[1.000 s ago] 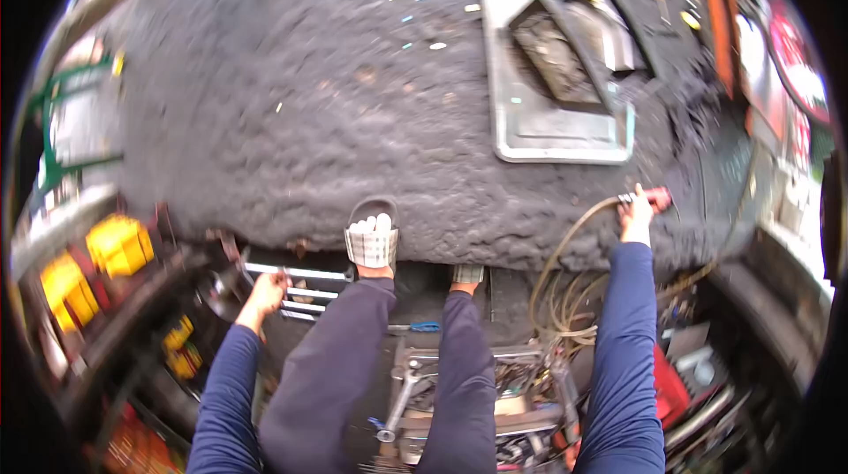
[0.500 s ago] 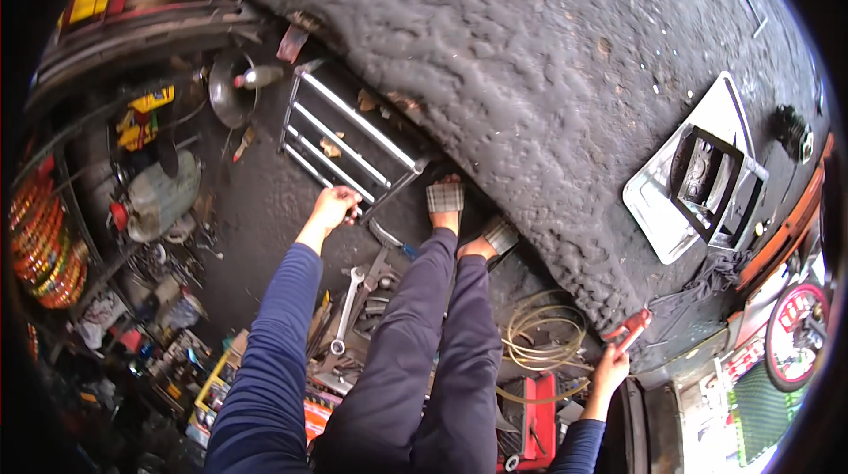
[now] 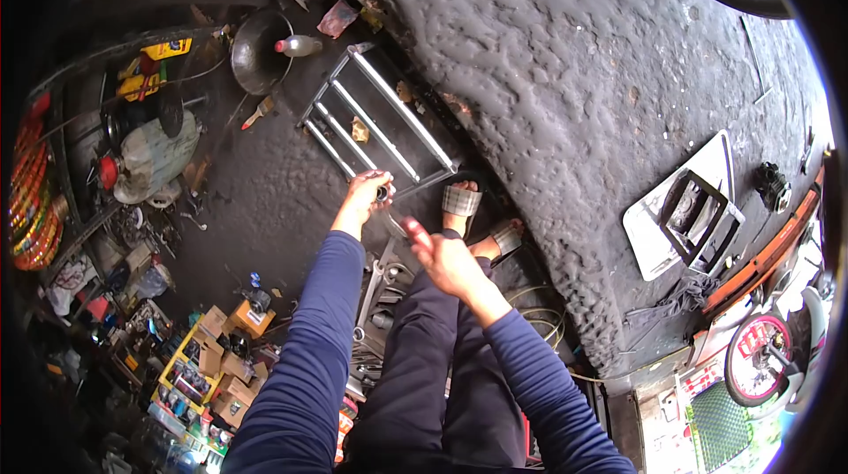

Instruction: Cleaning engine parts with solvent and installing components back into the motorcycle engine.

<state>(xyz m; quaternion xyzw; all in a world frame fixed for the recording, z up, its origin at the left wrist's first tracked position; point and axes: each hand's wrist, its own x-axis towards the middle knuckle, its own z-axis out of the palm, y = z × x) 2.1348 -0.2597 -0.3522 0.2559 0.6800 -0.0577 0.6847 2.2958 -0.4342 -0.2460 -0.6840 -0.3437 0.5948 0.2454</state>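
My left hand [image 3: 364, 197] is closed round a small dark ring-like part [image 3: 382, 194], just beside the near end of a metal frame [image 3: 402, 112] with several shiny bars, which lies on the dark floor. My right hand [image 3: 450, 264] grips a red-handled tool [image 3: 412, 227] whose thin metal end points toward the left hand. Motion smears the tool, so its exact kind is hard to make out. The two hands are close together but apart, above my feet in checked slippers [image 3: 462, 201].
Wrenches [image 3: 371, 293] and other tools lie left of my legs. A metal bowl [image 3: 256, 54], a bottle [image 3: 300, 46] and a paintbrush [image 3: 258, 113] are at the far left. Cardboard boxes [image 3: 234, 386] crowd the lower left. A white panel [image 3: 640, 231] lies on the right.
My right hand has swung in from the far right with the red-handled tool, close to the left hand. The left hand now shows a small dark part, raised near the frame.
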